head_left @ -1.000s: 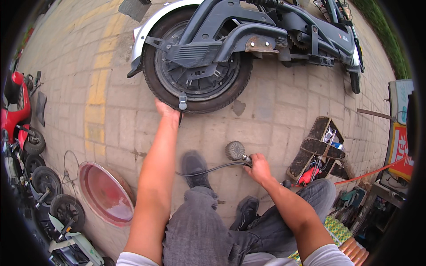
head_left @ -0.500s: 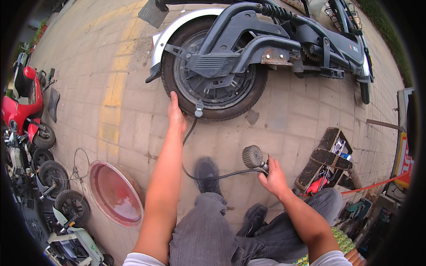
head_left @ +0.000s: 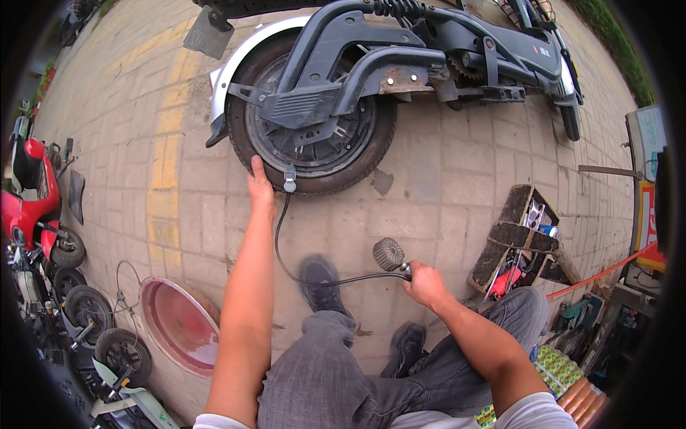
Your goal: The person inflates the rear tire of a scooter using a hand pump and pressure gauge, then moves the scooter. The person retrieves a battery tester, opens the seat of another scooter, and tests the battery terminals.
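Note:
An electric bike lies across the top, its rear tire toward me. A grey air chuck sits at the tire's lower part, with a black hose looping down from it. My left hand is at the tire just left of the chuck, fingers extended upward, holding nothing. Lower right, my right hand grips the metal handle of an inflator with a round ribbed gauge, the hose running beside it.
An open tool box stands at the right near my knee, with an orange hose behind. A red basin is at lower left. A red scooter and loose wheels line the left side. Boards and signs border the right.
My left hand has shifted from behind the tire's edge to extended fingers beside the chuck. My right hand's fingers loosened briefly, then closed round the inflator handle again. The view has shifted slightly.

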Tool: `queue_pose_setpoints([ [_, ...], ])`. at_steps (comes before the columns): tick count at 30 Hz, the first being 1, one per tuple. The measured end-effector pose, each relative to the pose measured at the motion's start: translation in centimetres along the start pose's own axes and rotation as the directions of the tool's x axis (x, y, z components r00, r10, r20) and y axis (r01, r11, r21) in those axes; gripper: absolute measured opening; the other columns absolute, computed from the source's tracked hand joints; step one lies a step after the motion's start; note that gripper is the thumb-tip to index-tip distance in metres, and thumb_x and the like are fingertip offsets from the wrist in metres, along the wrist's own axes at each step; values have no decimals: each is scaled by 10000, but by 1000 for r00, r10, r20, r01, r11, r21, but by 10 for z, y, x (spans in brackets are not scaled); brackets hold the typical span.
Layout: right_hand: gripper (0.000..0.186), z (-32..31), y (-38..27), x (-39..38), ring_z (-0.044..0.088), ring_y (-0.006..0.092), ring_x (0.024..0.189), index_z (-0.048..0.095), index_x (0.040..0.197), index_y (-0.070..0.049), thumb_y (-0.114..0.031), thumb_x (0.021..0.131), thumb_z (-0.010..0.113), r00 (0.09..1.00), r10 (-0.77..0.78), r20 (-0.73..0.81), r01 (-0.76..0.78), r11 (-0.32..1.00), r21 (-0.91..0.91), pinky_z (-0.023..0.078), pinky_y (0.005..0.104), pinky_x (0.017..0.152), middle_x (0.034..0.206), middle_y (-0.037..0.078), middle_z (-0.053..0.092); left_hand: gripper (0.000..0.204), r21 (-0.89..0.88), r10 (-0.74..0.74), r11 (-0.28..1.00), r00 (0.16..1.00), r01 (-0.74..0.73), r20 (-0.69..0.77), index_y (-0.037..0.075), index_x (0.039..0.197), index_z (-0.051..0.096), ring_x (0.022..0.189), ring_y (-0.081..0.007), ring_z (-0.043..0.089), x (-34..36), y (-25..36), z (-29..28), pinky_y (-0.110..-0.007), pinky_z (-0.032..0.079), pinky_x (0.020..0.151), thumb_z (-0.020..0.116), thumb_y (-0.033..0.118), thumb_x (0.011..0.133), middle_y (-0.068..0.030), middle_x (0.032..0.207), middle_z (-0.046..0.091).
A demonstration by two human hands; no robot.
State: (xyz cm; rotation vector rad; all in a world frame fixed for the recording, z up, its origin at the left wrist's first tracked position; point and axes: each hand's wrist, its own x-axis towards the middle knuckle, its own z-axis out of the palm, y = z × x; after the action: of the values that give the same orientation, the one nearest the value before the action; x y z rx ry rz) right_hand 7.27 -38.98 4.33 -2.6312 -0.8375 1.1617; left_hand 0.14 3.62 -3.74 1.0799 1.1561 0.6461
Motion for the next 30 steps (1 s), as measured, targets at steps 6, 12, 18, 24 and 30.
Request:
queue_pose_setpoints([
  [6,296,14,-16,-27,653,441,868,602,967,5,-229,789,644,980,96,175,-98,995,8,527,504,792,888,251,679,833,-34,18,999,997,-16,69,67,1389,433,1108,-200,595,0,-1,-2,-344,502,863,519,713,871,-61,1275,598],
  [12,282,-10,-36,-31,654,443,804,638,900,4,-250,785,681,998,10,61,-14,997,74,532,507,750,818,249,676,800,-36,-5,999,999,6,33,79,1336,475,1010,-167,610,-3,3,0,-322,494,772,529,721,861,-29,1196,624],
  [18,254,-51,-52,-34,643,453,768,642,889,17,-208,778,685,1000,1,8,-2,978,207,525,508,726,762,266,656,820,69,-150,987,987,146,58,120,1335,466,1049,-180,577,-22,30,0,-365,457,795,516,766,834,-12,1193,614],
  [24,235,-57,-54,-26,637,457,775,636,901,18,-165,759,677,999,-16,-37,26,962,273,516,512,728,772,264,657,889,96,-34,995,999,36,-20,129,1431,329,1228,-228,465,-57,41,19,-499,414,891,660,670,808,-67,1409,453],
  [30,248,-55,-57,-21,636,458,781,637,917,14,-176,761,673,997,-67,-23,71,966,248,513,517,744,776,266,655,905,119,21,992,998,-28,59,153,1485,212,1317,-309,380,-73,44,24,-567,355,991,765,374,803,-100,1467,379],
])
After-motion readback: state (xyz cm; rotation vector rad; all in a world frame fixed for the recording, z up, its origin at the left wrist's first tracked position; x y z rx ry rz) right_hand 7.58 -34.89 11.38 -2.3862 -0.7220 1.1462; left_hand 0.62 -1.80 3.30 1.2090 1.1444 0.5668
